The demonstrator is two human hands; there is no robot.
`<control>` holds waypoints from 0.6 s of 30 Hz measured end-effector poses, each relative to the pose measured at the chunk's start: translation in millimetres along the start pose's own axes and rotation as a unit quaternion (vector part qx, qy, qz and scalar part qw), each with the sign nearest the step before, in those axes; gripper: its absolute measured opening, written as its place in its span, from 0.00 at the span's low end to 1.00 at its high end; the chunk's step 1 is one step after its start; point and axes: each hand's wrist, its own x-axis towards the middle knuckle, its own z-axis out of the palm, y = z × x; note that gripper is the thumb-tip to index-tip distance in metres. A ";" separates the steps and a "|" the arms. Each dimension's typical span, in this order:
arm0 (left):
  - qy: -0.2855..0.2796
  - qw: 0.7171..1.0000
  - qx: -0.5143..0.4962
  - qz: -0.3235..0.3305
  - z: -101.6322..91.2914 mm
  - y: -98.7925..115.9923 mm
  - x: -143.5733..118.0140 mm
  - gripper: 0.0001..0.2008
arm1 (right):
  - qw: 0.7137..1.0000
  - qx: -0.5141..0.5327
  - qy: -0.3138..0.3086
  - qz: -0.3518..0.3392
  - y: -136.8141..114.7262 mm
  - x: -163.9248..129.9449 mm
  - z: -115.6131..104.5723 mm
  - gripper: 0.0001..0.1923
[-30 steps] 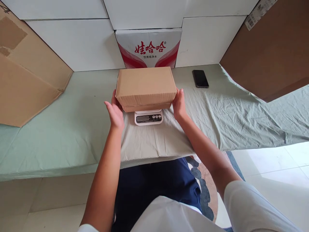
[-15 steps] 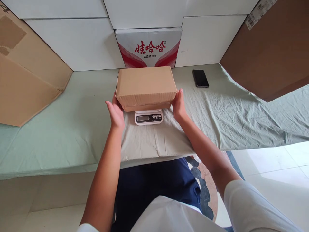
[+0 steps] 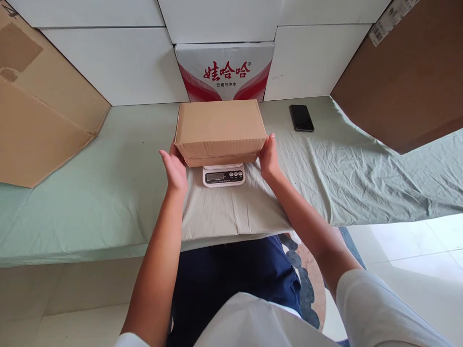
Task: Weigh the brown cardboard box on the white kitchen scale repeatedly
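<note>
A closed brown cardboard box sits over a white kitchen scale near the middle of the cloth-covered surface. Only the scale's front panel shows, with its dark display and buttons; the box hides its platform. My left hand is against the box's left side, thumb apart and the other fingers partly hidden behind it. On the right side, my right hand grips the lower edge, its fingertips partly out of sight. Whether the box rests fully on the scale or is partly borne by my hands, I cannot tell.
A black phone lies to the right on the green cloth. Large cardboard panels stand at the left and right. Behind the box are white panels and a white-and-red printed carton.
Almost nothing differs. The whole view has shifted very slightly; my hands, the box and the scale keep their places relative to each other.
</note>
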 end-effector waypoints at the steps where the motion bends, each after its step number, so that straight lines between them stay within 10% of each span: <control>1: 0.000 1.000 0.001 0.001 0.1 -0.2 0.0 0.55 | 1.000 0.001 -0.002 0.001 0.5 0.2 -0.3 0.47; 18: -0.001 1.000 -0.006 -0.008 -0.4 2.7 -0.5 0.54 | 1.000 0.001 -0.004 0.004 4.0 2.6 -1.6 0.49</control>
